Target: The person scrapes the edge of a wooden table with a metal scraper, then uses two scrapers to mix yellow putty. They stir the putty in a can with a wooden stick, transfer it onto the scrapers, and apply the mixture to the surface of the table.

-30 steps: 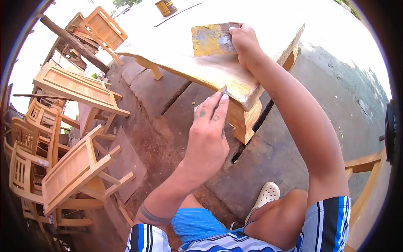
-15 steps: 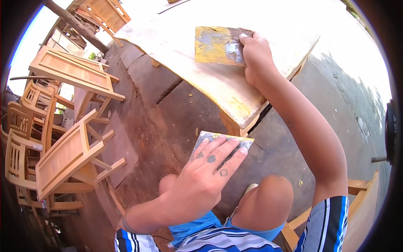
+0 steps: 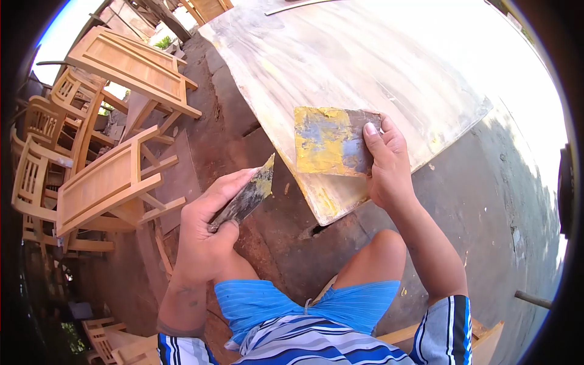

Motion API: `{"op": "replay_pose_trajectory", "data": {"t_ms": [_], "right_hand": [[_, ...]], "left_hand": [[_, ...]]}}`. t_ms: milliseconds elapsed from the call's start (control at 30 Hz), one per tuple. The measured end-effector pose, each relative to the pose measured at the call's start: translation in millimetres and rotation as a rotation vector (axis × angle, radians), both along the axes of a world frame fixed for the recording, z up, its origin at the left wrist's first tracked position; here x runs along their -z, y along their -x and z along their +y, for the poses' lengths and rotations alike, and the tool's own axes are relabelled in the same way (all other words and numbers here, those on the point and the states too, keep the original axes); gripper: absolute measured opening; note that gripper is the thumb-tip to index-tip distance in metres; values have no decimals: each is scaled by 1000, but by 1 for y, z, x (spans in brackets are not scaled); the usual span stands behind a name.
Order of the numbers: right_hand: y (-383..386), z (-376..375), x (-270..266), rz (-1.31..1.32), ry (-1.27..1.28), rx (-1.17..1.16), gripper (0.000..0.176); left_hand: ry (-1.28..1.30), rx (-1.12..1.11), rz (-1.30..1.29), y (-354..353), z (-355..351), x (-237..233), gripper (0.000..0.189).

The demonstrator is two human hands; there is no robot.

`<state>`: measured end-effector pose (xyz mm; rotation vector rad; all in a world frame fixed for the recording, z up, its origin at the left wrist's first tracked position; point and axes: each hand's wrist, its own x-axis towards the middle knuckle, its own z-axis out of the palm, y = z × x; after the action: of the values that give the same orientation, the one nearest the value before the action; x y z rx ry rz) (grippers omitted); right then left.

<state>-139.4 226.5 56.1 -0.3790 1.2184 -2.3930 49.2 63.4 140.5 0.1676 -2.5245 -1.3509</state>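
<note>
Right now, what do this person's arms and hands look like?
Both hands are bare, no gloves: left hand, right hand. Arms are bare below short sleeves striped blue, white and black. Small dark marks sit on the left forearm.

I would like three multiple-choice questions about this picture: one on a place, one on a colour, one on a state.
1. Where does the smeared board lie? A on the wooden tabletop; B on the ground; C on a chair.
2. Which colour is most of its smear? A red; B yellow; C green.
3. What does the left hand do? A lies open; B grips a scraper; C rests on the tabletop.
Answers: A, it rests near the tabletop's corner, under the right hand; B, yellow paste covers it; B, the fingers close around the scraper.
</note>
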Motion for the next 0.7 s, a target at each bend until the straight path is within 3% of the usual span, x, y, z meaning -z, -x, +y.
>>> {"op": "replay_pose_trajectory", "data": {"t_ms": [33,167,367,500,700], "right_hand": [[-3,2,3,2,7,-34,25],[-21,4,3,158,-79,-23,23],[-27,-1,-5,292,-100,101,21],[-33,-1,-8,221,-146,151,21],[-34,-5,-13,234,-139,196,21]], "left_hand": [[5,-7,27,4,-1,-1,62],[721,36,137,19,15,-2,59],[670,225,-33,30,12,-4,48],[638,270,-57,23,13,-12,49],[755,208,96,36,-10,-19,54]]}}
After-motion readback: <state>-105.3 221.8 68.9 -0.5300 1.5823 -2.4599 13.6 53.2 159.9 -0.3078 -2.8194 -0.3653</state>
